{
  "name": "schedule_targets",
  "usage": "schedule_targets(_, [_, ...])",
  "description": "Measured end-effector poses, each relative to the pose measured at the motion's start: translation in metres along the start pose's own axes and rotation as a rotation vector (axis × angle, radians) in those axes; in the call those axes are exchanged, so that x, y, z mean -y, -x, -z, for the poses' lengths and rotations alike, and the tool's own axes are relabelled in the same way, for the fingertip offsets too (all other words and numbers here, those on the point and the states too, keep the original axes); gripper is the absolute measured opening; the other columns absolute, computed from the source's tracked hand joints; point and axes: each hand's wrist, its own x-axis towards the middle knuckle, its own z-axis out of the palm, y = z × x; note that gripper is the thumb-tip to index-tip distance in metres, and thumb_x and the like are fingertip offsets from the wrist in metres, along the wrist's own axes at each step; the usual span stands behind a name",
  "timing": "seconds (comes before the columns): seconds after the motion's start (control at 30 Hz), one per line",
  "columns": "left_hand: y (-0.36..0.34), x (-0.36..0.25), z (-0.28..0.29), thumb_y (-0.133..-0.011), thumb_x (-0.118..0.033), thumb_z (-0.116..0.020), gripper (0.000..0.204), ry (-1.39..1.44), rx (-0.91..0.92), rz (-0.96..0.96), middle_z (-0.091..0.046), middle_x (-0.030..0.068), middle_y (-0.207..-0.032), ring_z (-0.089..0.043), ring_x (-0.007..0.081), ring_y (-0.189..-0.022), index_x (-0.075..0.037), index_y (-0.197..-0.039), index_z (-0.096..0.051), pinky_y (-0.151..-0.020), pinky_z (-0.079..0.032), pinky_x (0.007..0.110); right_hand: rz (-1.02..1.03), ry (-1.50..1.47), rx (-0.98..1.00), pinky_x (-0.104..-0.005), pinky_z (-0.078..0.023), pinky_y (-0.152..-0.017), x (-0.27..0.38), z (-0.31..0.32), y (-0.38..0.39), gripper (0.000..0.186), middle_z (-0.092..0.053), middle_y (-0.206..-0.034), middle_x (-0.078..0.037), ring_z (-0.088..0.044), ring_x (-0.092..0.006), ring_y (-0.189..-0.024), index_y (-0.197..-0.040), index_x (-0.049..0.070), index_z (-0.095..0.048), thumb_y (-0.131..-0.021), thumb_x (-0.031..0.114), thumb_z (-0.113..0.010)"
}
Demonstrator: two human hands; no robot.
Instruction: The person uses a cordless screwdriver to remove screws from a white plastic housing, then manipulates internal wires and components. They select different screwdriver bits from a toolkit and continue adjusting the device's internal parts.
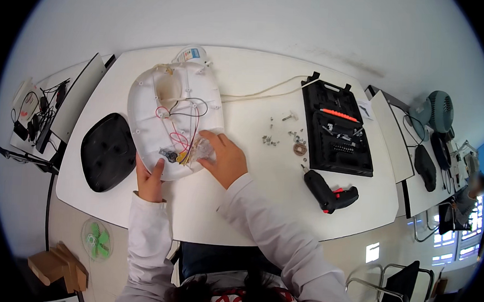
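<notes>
Two hands of yours are on the white plastic housing [147, 127], hollow side up over the tabletop [261, 193]: your left hand [150, 182] clasps its near edge, thumb above the rim. Your right hand [225, 158], fingers half curled and slightly parted, holds a clear plastic piece [202, 149] between thumb and fingertips, just beside the thin wires [180, 142] at the housing's near right corner.

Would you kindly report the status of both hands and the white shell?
Left hand gripping white shell at lower rim. Right hand at the wires. Shell's inside facing camera. Black power screwdriver off right, touching neither hand.
</notes>
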Motion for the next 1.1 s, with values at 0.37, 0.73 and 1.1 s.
schedule_targets(0.37, [0.008,-0.010,-0.015,-0.083,-0.005,-0.059,0.057,0.004,-0.086,0.097,-0.047,0.0101,-0.124,-0.051,0.0175,-0.105,-0.004,-0.134,-0.032,-0.087,-0.043,0.028,0.007,-0.105,0.045,-0.0322,-0.049,-0.071,-0.012,0.002,0.001,0.054,-0.058,-0.103,-0.006,-0.060,-0.0259,-0.084,-0.113,0.014,-0.052,-0.064,0.013,-0.075])
schedule_targets(0.73, [0.016,-0.011,-0.022,-0.086,-0.008,-0.057,0.045,-0.239,-0.059,-0.189,-0.052,0.0116,-0.119,-0.049,0.0180,-0.107,0.003,-0.126,-0.039,-0.093,-0.036,0.028,-0.036,-0.314,0.120,-0.0366,-0.048,-0.074,-0.017,0.001,0.002,0.055,-0.060,-0.101,-0.010,-0.060,-0.0337,-0.085,-0.113,0.014,-0.046,-0.065,0.012,-0.072])
schedule_targets(1.1, [0.020,-0.021,-0.019,-0.087,-0.008,-0.055,0.048,-0.305,0.007,-0.146,-0.052,0.0096,-0.118,-0.049,0.0160,-0.104,0.002,-0.130,-0.036,-0.090,-0.037,0.026,-0.048,-0.560,0.340,-0.0332,-0.042,-0.082,-0.027,0.008,0.003,0.055,-0.055,-0.106,-0.007,-0.055,-0.0245,-0.097,-0.118,0.011,-0.040,-0.072,0.016,-0.071])
